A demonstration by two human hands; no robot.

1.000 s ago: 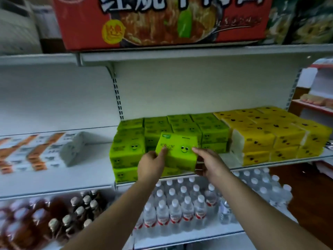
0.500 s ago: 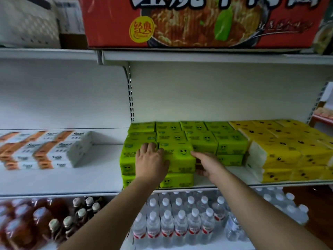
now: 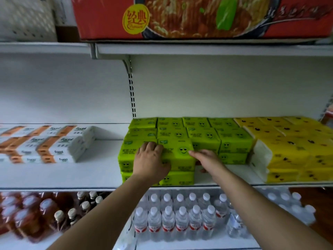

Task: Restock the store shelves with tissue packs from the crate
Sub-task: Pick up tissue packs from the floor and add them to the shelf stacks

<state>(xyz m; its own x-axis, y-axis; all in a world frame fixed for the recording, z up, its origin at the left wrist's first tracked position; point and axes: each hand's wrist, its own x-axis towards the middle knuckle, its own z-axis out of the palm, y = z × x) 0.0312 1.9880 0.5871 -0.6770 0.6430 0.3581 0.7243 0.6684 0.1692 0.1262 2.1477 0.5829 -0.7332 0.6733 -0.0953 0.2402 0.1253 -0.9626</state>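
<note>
A green tissue pack (image 3: 177, 152) with a smiley face lies on top of another green pack at the front of the middle shelf (image 3: 100, 184). My left hand (image 3: 150, 162) rests flat on its left side, fingers spread over the pack's top edge. My right hand (image 3: 207, 157) touches the pack's right end with straight fingers. More green packs (image 3: 201, 134) are stacked behind and to the right. The crate is out of view.
Yellow tissue packs (image 3: 288, 148) fill the shelf's right part, white and orange facial tissue packs (image 3: 54, 145) the left. Water bottles (image 3: 180, 217) and brown drink bottles (image 3: 27, 213) stand on the shelf below. A red noodle carton (image 3: 198, 17) sits on the top shelf.
The green pack went from held in the air in front of the shelf to lying on the front stack. My hands now rest on it, and the view moved closer.
</note>
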